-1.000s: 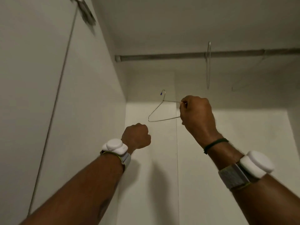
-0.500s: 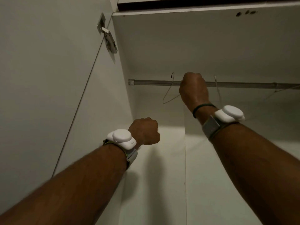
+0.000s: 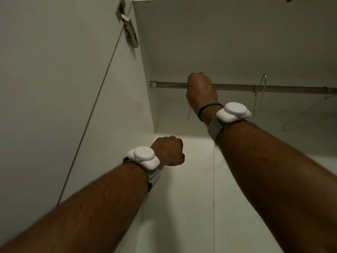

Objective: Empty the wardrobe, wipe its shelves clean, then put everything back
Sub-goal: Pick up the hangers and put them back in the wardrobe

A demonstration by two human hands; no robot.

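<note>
the white panelled wardrobe (image 3: 237, 42) fills the view from below, with its plain white door (image 3: 54, 88) open at the left on a metal hinge (image 3: 130, 32). across the top runs the grey metal rod (image 3: 237, 88). one second ago the right hand (image 3: 200, 90) held a thin grey wire hanger (image 3: 189, 114) well under the rod, in front of the back wall. now this hand is up at the rod and covers a part of it. only a small loop of the wire hanger shows under the hand, beside the wrist, and its hook is hidden. the fingers are curled tight and seem to keep their grip on the hanger, but the fingertips are behind the hand, so whether the hook already sits on the rod i cannot tell. the left hand (image 3: 168, 151) has stayed lower, closed in a fist with nothing in it. two other bare wire hangers (image 3: 261, 92) hang already on the rod further right. i judge this is the putting-back part of the task, with the hanger almost hung. both wrists carry white rounded devices (image 3: 234, 112) on straps.
</note>
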